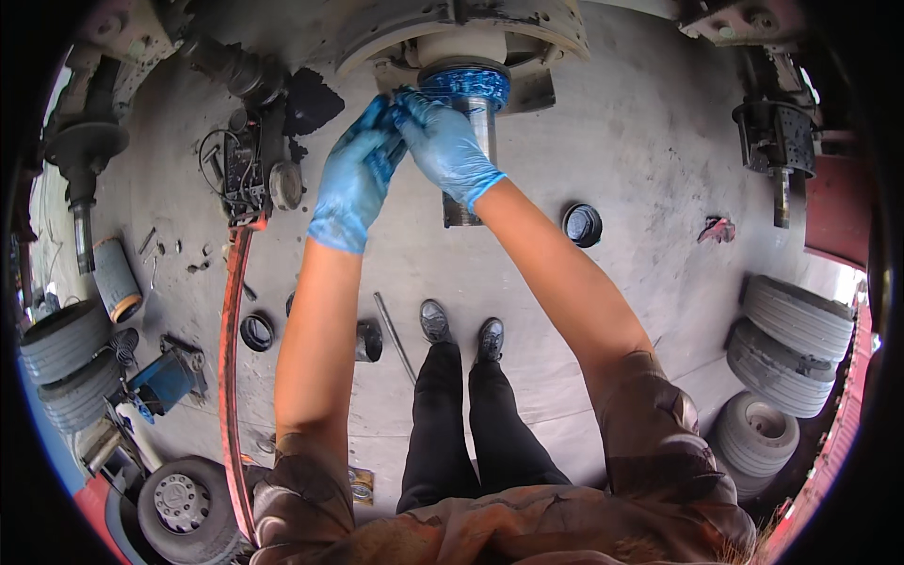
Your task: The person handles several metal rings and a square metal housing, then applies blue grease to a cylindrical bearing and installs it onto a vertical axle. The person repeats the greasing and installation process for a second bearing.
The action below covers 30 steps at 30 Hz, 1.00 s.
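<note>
My left hand [352, 184] and my right hand [443, 146], both in light blue gloves, meet at the left side of a metal axle spindle [482, 127]. Their fingers are bent in against each other, and dark blue grease smears the fingertips and the left palm. Whatever lies between them is hidden. Just beyond my right hand, a ring at the base of the spindle [468, 87] is thickly coated with blue grease. My right hand and wrist overlap part of the spindle in this view. A curved brake assembly [395, 40] surrounds the spindle's inner end.
A red-handled jack [233, 311] stands at left, beside scattered small parts. A round black cap [582, 225] lies right of the spindle. A metal bar [394, 334] and a dark cylinder [369, 341] are near my feet. Stacked tyres [789, 344] stand at right.
</note>
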Each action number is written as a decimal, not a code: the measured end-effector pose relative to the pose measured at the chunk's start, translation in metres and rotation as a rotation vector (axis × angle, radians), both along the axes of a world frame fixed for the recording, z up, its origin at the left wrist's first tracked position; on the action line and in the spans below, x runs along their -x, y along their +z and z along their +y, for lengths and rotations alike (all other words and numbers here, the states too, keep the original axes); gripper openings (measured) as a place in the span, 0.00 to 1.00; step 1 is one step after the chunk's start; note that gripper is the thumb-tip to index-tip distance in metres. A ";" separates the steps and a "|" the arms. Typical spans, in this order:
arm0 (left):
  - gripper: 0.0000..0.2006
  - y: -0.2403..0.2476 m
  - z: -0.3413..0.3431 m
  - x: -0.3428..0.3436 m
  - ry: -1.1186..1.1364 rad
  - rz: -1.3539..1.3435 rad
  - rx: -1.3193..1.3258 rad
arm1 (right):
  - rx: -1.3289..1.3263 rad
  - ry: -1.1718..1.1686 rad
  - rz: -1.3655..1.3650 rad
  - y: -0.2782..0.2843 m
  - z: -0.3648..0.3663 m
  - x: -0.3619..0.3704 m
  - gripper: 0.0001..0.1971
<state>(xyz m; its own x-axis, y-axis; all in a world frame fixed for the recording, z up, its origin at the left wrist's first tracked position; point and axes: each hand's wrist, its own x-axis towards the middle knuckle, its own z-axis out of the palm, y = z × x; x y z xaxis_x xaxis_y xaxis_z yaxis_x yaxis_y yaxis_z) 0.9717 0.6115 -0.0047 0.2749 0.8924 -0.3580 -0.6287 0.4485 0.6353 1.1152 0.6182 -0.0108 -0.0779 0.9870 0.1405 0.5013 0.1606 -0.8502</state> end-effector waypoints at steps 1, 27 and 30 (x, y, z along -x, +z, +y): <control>0.29 -0.005 -0.012 0.015 -0.019 0.094 -0.012 | -0.080 0.043 -0.248 -0.003 0.001 0.000 0.20; 0.16 -0.019 -0.502 0.029 0.700 -0.257 0.724 | 0.030 0.763 -1.071 -0.040 -0.055 0.064 0.18; 0.16 0.014 -0.509 0.022 0.704 -0.242 0.681 | 0.335 0.888 -0.517 -0.075 -0.153 0.067 0.18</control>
<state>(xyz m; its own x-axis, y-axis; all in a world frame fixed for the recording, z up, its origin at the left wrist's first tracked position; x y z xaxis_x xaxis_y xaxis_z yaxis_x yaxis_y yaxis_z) 0.9500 0.1024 0.0091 -0.1030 0.5057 -0.8566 -0.9684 0.1458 0.2026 1.0479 0.4656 -0.0862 -0.7569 0.5305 -0.3816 0.6311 0.4419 -0.6375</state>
